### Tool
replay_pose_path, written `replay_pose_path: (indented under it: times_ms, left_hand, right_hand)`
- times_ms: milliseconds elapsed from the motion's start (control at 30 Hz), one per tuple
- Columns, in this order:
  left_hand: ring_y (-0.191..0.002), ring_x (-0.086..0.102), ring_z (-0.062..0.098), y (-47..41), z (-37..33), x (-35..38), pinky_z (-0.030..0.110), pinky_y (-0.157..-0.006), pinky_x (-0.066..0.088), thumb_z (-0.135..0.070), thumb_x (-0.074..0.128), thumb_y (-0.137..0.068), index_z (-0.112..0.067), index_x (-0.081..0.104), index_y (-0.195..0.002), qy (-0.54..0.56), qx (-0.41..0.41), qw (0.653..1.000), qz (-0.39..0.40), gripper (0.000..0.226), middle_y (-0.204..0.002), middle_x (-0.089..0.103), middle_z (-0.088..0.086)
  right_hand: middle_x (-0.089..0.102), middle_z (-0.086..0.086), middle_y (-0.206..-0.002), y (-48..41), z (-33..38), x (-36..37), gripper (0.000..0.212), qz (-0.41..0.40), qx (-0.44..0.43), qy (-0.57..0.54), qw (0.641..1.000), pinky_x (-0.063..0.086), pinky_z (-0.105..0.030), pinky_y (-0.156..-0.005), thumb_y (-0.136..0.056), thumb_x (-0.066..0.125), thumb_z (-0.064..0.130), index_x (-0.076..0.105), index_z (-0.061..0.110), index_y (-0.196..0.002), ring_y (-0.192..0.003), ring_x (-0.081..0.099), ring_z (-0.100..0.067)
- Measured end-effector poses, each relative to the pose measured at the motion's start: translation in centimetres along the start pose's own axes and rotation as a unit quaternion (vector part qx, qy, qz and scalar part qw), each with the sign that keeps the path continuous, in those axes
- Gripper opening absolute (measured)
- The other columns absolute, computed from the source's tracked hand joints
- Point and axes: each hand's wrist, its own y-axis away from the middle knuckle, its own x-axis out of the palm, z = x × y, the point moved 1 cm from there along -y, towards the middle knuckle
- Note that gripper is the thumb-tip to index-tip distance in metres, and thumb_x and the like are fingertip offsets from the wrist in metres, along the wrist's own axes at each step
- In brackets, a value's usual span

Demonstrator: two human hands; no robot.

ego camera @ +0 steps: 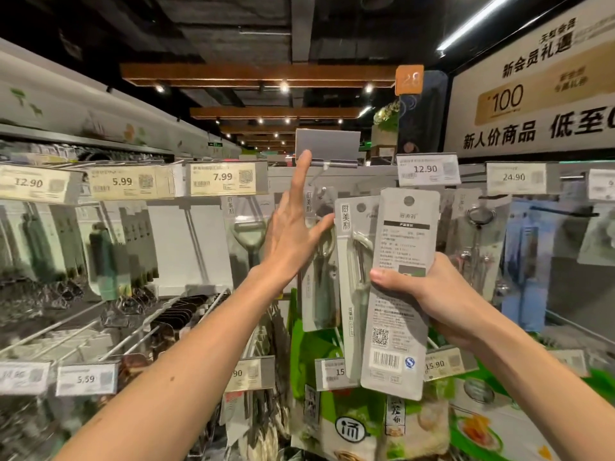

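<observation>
Up front at store rack [206, 247], pegs loaded with kitchen gadgets. Grey packet [399, 294] upright, barcode side facing me, right of middle, right hand [442, 301] gripping it, thumb across front. Left hand [293, 234] spread, fingers straight, index tip just by peg hook [323, 167].

The grey carded pack [397, 304] stands upright, back outward (barcode low). A peeler pack [352, 261] sits just behind it, front showing and partly overlapped.

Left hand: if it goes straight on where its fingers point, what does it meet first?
Most likely the flipped-up grey tag holder; the left hand points its straight fingers at its lower left corner. Depth is unclear, so contact is uncertain.
</observation>
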Motion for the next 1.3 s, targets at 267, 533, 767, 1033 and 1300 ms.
replay_pose_path:
  times_ms: [267,533,767,1033,1300]
  left_hand:
    - [-0.077,0.059,0.02,0.3,0.2,-0.4,0.032,-0.065,0.048,-0.036,0.07,-0.091,-0.042,-0.011,-0.149,-0.063,-0.001,0.998,-0.012,0.1,-0.115,0.058,0.017]
    - [-0.089,0.058,0.01,2.3,-1.3,-4.0,0.021,-0.086,0.041,-0.023,0.06,-0.096,-0.038,0.012,-0.156,0.031,-0.014,0.998,0.049,0.077,-0.104,0.059,-0.002]
    - [-0.092,0.06,0.002,3.5,-1.7,-5.2,0.049,-0.097,0.052,-0.026,0.041,-0.101,-0.052,0.011,-0.151,0.159,-0.071,0.978,0.114,0.064,-0.138,0.054,0.011]
    - [-0.116,0.063,0.024,1.8,-2.2,-5.3,0.048,-0.093,0.056,-0.032,0.062,-0.096,-0.057,0.012,-0.149,0.235,-0.102,0.958,0.132,0.077,-0.154,0.042,0.003]
    - [-0.143,0.036,0.017,0.1,-1.5,-5.0,0.055,-0.113,0.037,-0.023,0.064,-0.093,-0.056,0.016,-0.149,0.228,-0.115,0.959,0.123,0.08,-0.162,0.023,-0.012]
  right_hand:
    - [0.077,-0.007,-0.098,0.5,-0.6,-0.2,0.031,0.017,0.007,-0.017,1.0,0.059,-0.033,-0.078,-0.069,0.074,0.015,0.072,0.011,-0.1,-0.091,0.074,-0.023]
    - [0.077,-0.006,-0.099,0.8,-1.0,0.2,0.031,0.041,0.02,-0.022,0.999,0.058,-0.028,-0.072,-0.075,0.073,0.011,0.071,0.01,-0.105,-0.09,0.074,-0.022]
    - [0.077,-0.007,-0.097,-0.5,-0.2,2.2,0.022,0.063,0.012,-0.032,0.997,0.058,-0.025,-0.069,-0.082,0.07,0.0,0.071,0.01,-0.101,-0.087,0.074,-0.02]
    - [0.076,-0.007,-0.105,-2.8,2.2,2.9,0.033,0.075,-0.009,-0.032,0.997,0.059,-0.027,-0.076,-0.084,0.068,-0.001,0.067,0.007,-0.115,-0.095,0.073,-0.022]
    - [0.077,-0.003,-0.101,-3.8,3.0,2.0,0.023,-0.004,0.01,-0.007,1.0,0.058,-0.032,-0.072,-0.094,0.063,0.021,0.069,0.013,-0.114,-0.088,0.074,-0.018]
